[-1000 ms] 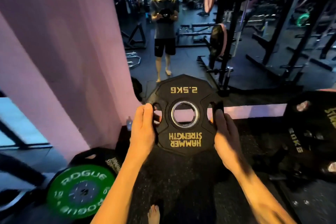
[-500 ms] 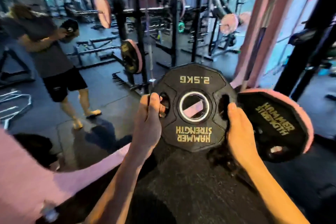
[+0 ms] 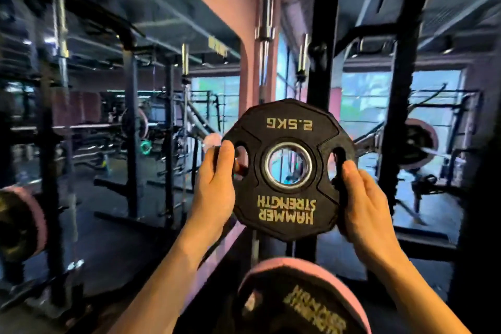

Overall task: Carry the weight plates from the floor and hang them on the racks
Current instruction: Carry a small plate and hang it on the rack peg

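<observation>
- The 2.5 kg plate point(image 3: 288, 168) is held upright at chest height, well clear of the floor, its lettering upside down to the camera.
- It is gripped by the left hand point(image 3: 215, 187) at its left edge, fingers curled through the left handle slot, and by the right hand point(image 3: 362, 192) at the right edge in the same way; both grips are closed on the plate.
- The carrying step is judged to be in hand; hanging is not yet done.
- For the next move, the steel-ringed centre hole would have to be lined up with a free peg and slid on; no bare peg can be made out.
- A pink-rimmed plate point(image 3: 303, 298) sits just below, apparently already hung.
- A black rack upright point(image 3: 322, 62) stands directly behind the held plate and would have to be cleared.
- A loaded barbell point(image 3: 417, 144) lies beyond on the right.
</observation>
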`<state>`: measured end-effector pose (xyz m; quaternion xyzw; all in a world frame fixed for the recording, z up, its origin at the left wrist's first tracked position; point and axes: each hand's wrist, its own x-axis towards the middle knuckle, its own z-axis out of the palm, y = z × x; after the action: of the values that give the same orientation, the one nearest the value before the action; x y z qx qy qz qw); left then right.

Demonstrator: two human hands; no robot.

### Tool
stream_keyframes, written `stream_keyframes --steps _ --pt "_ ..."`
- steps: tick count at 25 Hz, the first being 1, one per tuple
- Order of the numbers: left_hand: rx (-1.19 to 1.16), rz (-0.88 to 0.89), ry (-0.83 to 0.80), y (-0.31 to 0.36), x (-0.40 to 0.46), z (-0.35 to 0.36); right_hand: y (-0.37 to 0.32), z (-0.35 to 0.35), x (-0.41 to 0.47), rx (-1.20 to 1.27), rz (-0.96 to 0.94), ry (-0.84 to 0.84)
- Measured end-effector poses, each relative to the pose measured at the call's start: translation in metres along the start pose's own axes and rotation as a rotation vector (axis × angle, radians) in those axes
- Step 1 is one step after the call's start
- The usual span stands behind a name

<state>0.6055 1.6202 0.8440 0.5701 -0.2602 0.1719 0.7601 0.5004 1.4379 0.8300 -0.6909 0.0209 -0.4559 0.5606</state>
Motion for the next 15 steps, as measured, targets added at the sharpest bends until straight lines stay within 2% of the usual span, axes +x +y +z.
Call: stream_keyframes --steps 5,10,15 --pt "-0.097 0.126 -0.155 0.017 0.115 0.068 -0.026 -0.004 0.109 -0.082 -0.174 0.135" --pt "-0.151 0.233 -0.158 0.033 0.209 0.126 -0.052 -0.004 0.204 -0.164 -0.346 0.199" --pt "-0.229 0.282 -0.198 0.04 0.283 0.175 -0.069 -0.003 0.285 -0.175 -0.374 0.231"
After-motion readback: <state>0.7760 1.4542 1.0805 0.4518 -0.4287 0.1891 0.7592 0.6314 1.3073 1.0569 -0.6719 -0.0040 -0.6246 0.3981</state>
